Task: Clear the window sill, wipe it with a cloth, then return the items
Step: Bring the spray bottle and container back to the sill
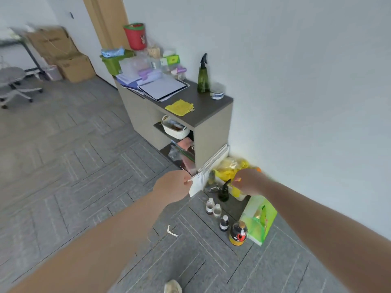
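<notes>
The cloth [179, 107] lies on the cabinet [211, 115], far beyond the fingers [237, 179]. Papers [196, 182] sit between both hands. Small bottles [213, 209] stand on the floor [74, 166] below them.

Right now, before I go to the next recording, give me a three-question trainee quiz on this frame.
1. True or false: the yellow cloth lies on the cabinet top.
2. The green spray bottle stands: A) on the floor, B) on the cabinet top, C) in the white basket.
3. Which hand pinches the white papers?

Key: 1 true. 2 B. 3 the left hand; the right hand reaches over the floor clutter.
</notes>
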The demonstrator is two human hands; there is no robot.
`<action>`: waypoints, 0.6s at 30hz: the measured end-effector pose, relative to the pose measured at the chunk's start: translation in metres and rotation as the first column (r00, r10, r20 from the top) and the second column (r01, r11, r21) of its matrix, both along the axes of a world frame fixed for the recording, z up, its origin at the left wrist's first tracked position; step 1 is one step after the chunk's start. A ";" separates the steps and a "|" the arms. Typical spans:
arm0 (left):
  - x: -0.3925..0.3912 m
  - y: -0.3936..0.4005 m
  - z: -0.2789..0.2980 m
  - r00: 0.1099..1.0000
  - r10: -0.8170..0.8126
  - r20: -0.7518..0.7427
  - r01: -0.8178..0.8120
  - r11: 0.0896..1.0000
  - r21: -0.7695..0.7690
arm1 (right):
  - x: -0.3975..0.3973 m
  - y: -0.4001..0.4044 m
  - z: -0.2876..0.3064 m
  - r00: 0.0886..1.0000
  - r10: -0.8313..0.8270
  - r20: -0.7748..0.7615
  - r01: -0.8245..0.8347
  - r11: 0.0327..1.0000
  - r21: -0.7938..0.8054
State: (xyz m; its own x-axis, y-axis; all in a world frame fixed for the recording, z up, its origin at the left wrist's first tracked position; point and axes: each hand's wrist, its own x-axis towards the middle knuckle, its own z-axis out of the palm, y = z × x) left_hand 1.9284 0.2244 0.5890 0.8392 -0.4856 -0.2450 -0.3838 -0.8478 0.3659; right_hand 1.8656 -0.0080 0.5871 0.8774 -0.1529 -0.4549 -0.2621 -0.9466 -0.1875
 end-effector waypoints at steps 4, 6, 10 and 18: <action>0.110 0.011 -0.009 0.999 -0.005 0.035 0.006 0.999 -0.035 | 0.106 0.001 -0.009 0.995 -0.058 0.085 0.060 0.998 -0.012; 0.165 0.010 -0.011 1.000 -0.018 0.017 0.019 0.998 -0.061 | 0.151 -0.002 -0.012 0.982 -0.152 0.108 0.152 0.988 0.011; 0.259 -0.001 -0.007 0.997 -0.079 0.021 0.080 0.993 -0.082 | 0.227 -0.013 -0.008 0.957 -0.261 0.126 0.261 0.965 0.017; 0.404 -0.057 -0.021 0.995 -0.090 -0.036 0.086 0.991 -0.101 | 0.352 -0.048 -0.016 0.900 -0.418 0.124 0.407 0.908 0.100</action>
State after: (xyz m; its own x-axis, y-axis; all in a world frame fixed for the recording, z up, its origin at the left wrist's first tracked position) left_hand 2.3322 0.1670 0.5676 0.7824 -0.5810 -0.2242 -0.4389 -0.7698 0.4635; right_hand 2.2178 -0.0565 0.5712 0.7979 -0.4871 -0.3552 -0.5925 -0.7425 -0.3125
